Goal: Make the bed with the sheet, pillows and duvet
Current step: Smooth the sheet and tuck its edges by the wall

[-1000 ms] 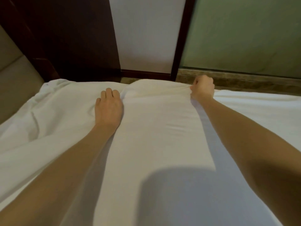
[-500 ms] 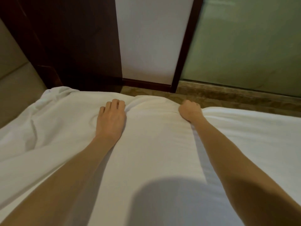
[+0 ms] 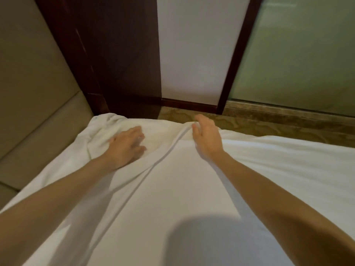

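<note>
Head view: fingers straight and apart, left hand [image 3: 125, 145] presses the sheet [image 3: 192, 198] and right hand [image 3: 206, 135] lies beside the fold [image 3: 159, 162] between them, likely smoothing it.

I've got open white sheet [image 3: 192, 198] across the centre and right of the frame, broken only by a raised fold [image 3: 153, 166] running from lower centre up to the far edge, between my left hand [image 3: 124, 146] and right hand [image 3: 206, 135], both with fingers spread. Upper left is blocked: the beige padded panel [image 3: 34, 93] runs just beside the sheet's edge, and the dark wood panel [image 3: 119, 54] stands right behind the bunched corner, touching or not I can't tell. Past the far edge at upper right, a strip of patterned floor [image 3: 269, 125] lies free in front of the frosted glass [image 3: 297, 54].
</note>
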The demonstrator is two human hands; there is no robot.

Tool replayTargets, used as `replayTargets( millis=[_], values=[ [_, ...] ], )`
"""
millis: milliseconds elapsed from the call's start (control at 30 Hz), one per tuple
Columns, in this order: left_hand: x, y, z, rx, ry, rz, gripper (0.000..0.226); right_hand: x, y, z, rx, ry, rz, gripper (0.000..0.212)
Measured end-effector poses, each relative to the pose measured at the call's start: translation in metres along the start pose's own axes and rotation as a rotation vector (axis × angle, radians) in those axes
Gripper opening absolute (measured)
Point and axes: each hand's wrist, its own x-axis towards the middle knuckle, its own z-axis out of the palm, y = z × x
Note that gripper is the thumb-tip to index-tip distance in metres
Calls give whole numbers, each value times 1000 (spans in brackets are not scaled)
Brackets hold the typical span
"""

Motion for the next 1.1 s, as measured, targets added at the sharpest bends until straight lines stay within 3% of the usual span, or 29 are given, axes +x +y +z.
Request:
replayTargets(
  millis=[67,167,233,300,333,433,467,533,567,600,700,800,933,1000,1100],
  values=[
    [-4,-23,-11,324,-14,-93,67,3,-39,19,220,-46,-8,39],
    [-10,-36,-18,388,13,-270,89,7,-72,47,361,-285,69,51],
    [-12,-44,-16,352,31,-320,76,7,-74,65,186,-454,79,55],
    [-14,-54,-17,342,84,-269,44,6,-71,79,-19,-473,18,29],
    [-15,-58,-17,348,118,-224,31,7,-71,82,-15,-445,23,14],
    [-16,-63,-20,340,147,-77,13,15,-72,83,172,-419,111,23],
    [-17,-61,-24,230,146,-61,5,19,-75,78,243,-430,145,23],
    [-19,-52,-40,-103,144,-93,20,30,-83,71,323,-438,198,21],
    [-17,-53,-45,-135,155,-110,22,37,-89,70,349,-407,225,23],
    [-14,-51,-55,-49,165,-101,22,44,-98,69,363,-376,250,26],
    [1,-48,-88,596,247,60,13,68,-132,79,298,-288,169,29],
    [22,-49,-128,901,268,55,27,83,-162,87,274,-270,121,9],
    [47,-51,-143,1072,238,61,28,87,-170,95,100,-240,98,13],
    [54,-54,-135,1126,219,66,27,73,-158,108,5,-344,26,11],
    [57,-63,-109,1202,225,120,26,41,-121,132,-164,-498,-93,31]
  ],
)
